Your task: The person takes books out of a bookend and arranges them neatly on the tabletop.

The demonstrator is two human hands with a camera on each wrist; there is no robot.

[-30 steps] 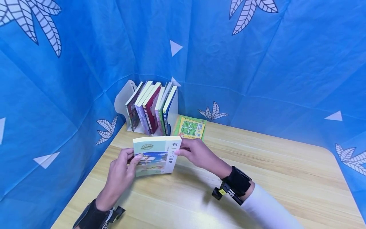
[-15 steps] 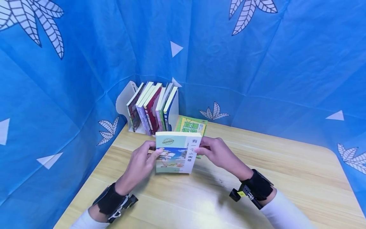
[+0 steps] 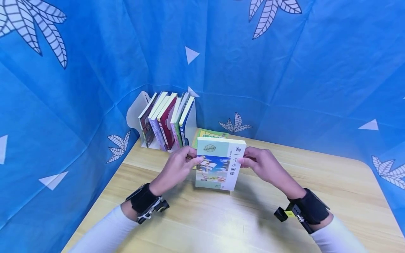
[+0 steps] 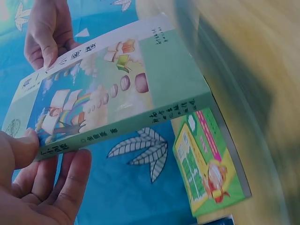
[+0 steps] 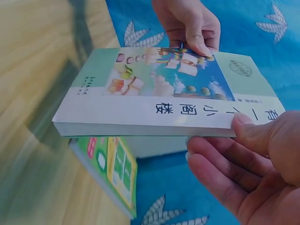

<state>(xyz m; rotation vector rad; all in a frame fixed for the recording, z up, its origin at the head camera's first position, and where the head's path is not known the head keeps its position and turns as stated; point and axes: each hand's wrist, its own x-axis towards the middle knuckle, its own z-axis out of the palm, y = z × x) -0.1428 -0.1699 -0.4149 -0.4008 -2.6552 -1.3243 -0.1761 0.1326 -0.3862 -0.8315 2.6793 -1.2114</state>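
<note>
A pale green and white paperback book [image 3: 218, 168] with a blue illustrated cover stands upright between both hands, front cover toward me. My left hand [image 3: 177, 168] pinches its left, spine edge, thumb on the cover and fingers behind. At the opposite edge my right hand [image 3: 262, 168] pinches the page side the same way. In the left wrist view the spine [image 4: 126, 124] of the book faces the camera. Behind it a green and yellow book [image 3: 212, 134] lies flat on the table, mostly hidden in the head view.
A white bookend rack [image 3: 136, 110] holding several leaning books [image 3: 167, 121] stands at the table's back left corner. The wooden table [image 3: 316, 189] extends to the right. Blue patterned cloth [image 3: 284, 70] hangs behind and along the left side.
Both hands have carried the paperback to the right, from in front of the rack to in front of the green and yellow book, which it now covers more. The grip stays the same.
</note>
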